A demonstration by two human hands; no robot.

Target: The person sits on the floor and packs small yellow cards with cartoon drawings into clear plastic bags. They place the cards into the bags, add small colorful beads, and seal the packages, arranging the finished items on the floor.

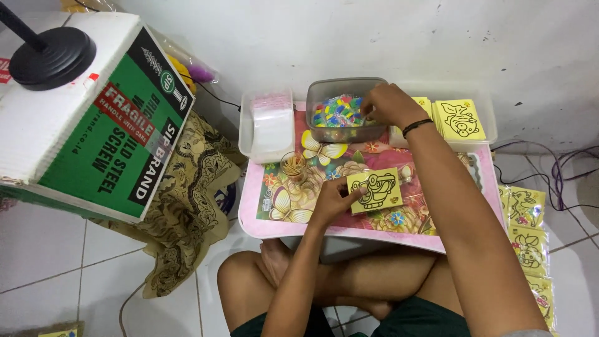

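Note:
My left hand (332,201) pinches the left edge of a small yellow card with a black line drawing (375,190), held flat on a pink flowered lap table (274,224). My right hand (388,103), a dark band at its wrist, reaches into a clear tub of small colourful pieces (337,112) at the table's far edge; whether its fingers hold a piece is hidden. To the right of that tub stands a clear tray with a stack of yellow drawing cards (459,118).
A clear tub of transparent sleeves (270,122) and a small glass of thin sticks (292,165) stand at the left. Packed yellow cards (528,231) lie on the floor at right. A green-and-white cardboard box (93,118) and patterned cloth (187,193) sit left. Cables (555,168) run along the wall.

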